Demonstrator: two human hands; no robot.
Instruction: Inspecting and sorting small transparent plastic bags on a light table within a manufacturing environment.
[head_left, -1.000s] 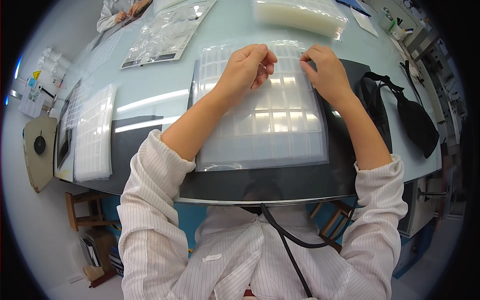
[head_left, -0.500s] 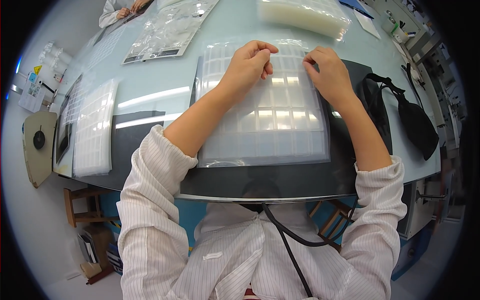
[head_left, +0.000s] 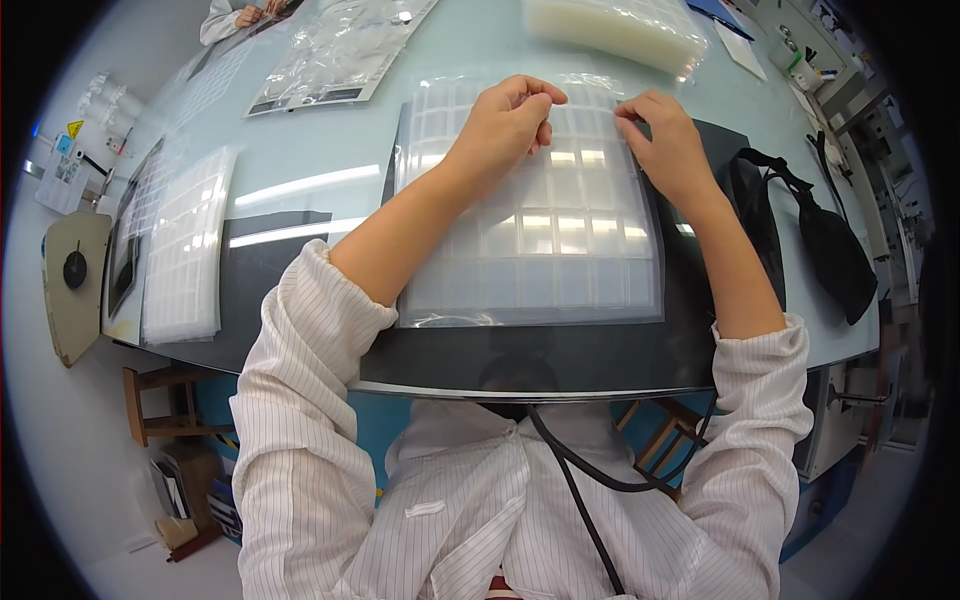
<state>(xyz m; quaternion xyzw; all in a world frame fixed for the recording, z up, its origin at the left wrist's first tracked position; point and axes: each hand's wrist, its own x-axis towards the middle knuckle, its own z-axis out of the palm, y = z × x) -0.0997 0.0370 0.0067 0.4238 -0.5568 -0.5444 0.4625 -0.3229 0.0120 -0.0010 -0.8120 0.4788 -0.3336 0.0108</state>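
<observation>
A stack of clear plastic sheets with a grid of pockets (head_left: 530,285) lies flat before me, with ceiling light glinting across it. Over its far middle part is my left hand (head_left: 512,122), fingers curled and thumb pressed toward the forefinger; whatever is in them, if anything, is hidden or too small to name. At the far right edge of the sheets my right hand (head_left: 668,142) is bent, thumb and forefinger pinched together close to the plastic. I cannot make out what lies between those fingertips.
Another pile of pocket sheets (head_left: 190,250) lies to the left. A thick bundle of them (head_left: 615,35) is at the back, beside a clear plastic bag (head_left: 345,50). A black cloth item with straps (head_left: 835,250) rests at right. Another person's hands (head_left: 250,15) are at far left.
Both hands have shifted slightly to the right over the sheets, keeping nearly the same curled shapes. The whole view has tilted a little. The sheets lie as before.
</observation>
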